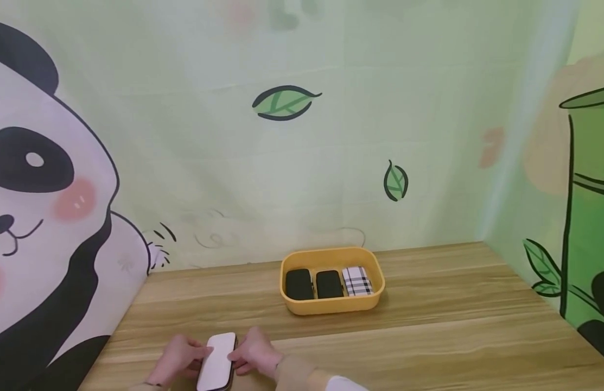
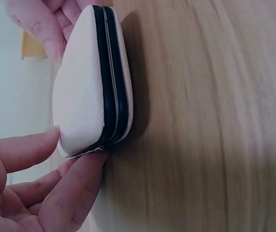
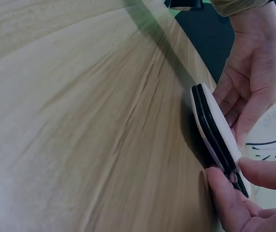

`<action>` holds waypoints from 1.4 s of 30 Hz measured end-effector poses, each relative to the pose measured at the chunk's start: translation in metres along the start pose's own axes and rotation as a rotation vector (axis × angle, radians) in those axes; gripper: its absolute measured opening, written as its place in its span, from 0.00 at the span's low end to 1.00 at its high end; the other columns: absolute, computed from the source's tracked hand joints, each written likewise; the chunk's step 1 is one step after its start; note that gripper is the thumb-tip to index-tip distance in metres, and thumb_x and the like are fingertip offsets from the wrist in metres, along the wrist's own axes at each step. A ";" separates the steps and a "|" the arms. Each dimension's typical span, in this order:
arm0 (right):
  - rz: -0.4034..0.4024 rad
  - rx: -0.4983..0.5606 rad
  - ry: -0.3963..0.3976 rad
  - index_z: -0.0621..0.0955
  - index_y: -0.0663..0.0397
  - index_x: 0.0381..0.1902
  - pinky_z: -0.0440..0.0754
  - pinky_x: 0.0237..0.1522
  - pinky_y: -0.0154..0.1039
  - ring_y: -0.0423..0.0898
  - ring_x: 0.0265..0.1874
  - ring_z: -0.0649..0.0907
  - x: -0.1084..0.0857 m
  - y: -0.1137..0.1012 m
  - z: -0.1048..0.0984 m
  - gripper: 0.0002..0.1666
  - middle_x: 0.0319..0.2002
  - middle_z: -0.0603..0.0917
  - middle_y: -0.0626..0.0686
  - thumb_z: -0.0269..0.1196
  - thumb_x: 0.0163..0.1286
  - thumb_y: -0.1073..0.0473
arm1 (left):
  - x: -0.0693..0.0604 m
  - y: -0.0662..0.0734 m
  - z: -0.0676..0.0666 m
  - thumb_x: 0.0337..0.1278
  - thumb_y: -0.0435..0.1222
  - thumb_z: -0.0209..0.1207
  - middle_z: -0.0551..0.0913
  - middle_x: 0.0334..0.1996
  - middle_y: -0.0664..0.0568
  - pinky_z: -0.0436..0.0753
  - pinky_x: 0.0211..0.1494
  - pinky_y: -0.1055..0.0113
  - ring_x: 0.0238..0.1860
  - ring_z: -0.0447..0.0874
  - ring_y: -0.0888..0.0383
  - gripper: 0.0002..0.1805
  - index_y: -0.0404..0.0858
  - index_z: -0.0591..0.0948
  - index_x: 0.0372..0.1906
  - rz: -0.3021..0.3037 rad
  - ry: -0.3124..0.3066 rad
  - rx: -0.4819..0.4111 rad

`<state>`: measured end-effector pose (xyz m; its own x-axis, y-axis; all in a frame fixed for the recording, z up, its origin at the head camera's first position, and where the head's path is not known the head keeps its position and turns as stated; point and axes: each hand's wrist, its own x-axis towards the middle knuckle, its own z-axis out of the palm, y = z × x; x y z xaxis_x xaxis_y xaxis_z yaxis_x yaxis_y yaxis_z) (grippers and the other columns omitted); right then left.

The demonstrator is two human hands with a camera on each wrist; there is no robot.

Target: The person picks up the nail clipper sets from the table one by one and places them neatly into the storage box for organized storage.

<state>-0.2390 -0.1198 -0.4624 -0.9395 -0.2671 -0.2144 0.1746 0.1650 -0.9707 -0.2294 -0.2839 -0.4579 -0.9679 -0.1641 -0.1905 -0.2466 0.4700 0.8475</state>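
A slim white case [image 1: 217,361] with rounded corners and black edging lies at the table's front left, its long side pointing away from me. My left hand [image 1: 180,355] pinches its left side, thumb on top and fingers below. From the right, my right hand [image 1: 256,353] holds the other side with the thumb on the lid. In the left wrist view the two halves of the case [image 2: 82,92] are closed along a thin metal seam. A small metal clasp [image 3: 233,178] shows beside the right fingers in the right wrist view.
A yellow bin [image 1: 331,308] stands at the back middle of the wooden table [image 1: 453,326]. Inside it are two black cases [image 1: 299,284] and a plaid one [image 1: 357,281], side by side. A printed cloth [image 1: 209,136] hangs behind and at the sides.
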 end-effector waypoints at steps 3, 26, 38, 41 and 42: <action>-0.002 0.026 0.001 0.76 0.68 0.19 0.80 0.20 0.40 0.50 0.18 0.81 0.001 0.003 -0.003 0.08 0.17 0.79 0.58 0.65 0.50 0.77 | 0.000 0.002 0.002 0.46 0.26 0.62 0.75 0.13 0.47 0.79 0.20 0.62 0.16 0.76 0.55 0.07 0.24 0.77 0.24 0.007 0.001 0.006; 0.038 0.110 -0.055 0.78 0.73 0.25 0.81 0.26 0.43 0.51 0.21 0.82 0.001 0.005 -0.029 0.04 0.20 0.80 0.62 0.64 0.51 0.76 | -0.012 0.020 0.014 0.45 0.27 0.61 0.77 0.14 0.44 0.79 0.20 0.61 0.17 0.77 0.54 0.08 0.24 0.76 0.23 0.046 -0.012 -0.088; 0.021 0.085 -0.099 0.78 0.74 0.27 0.81 0.27 0.42 0.52 0.22 0.82 -0.004 -0.004 -0.043 0.04 0.21 0.80 0.61 0.64 0.53 0.75 | -0.011 0.029 0.014 0.45 0.32 0.64 0.78 0.17 0.45 0.80 0.22 0.61 0.20 0.78 0.54 0.12 0.24 0.76 0.27 0.022 -0.010 -0.069; 0.011 0.090 -0.113 0.78 0.75 0.28 0.81 0.27 0.42 0.52 0.22 0.82 -0.006 -0.006 -0.049 0.04 0.22 0.80 0.61 0.63 0.53 0.76 | -0.013 0.036 0.015 0.45 0.33 0.64 0.78 0.17 0.46 0.80 0.23 0.61 0.20 0.78 0.54 0.12 0.26 0.76 0.27 0.018 -0.021 -0.055; 0.008 0.099 -0.116 0.78 0.75 0.28 0.81 0.27 0.43 0.52 0.22 0.82 -0.006 -0.008 -0.052 0.04 0.22 0.80 0.62 0.63 0.53 0.76 | -0.013 0.038 0.015 0.45 0.33 0.64 0.78 0.18 0.47 0.80 0.23 0.61 0.21 0.78 0.55 0.12 0.26 0.76 0.27 0.025 -0.033 -0.063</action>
<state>-0.2498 -0.0703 -0.4480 -0.8986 -0.3754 -0.2274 0.2152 0.0748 -0.9737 -0.2267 -0.2510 -0.4306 -0.9751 -0.1239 -0.1840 -0.2194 0.4178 0.8817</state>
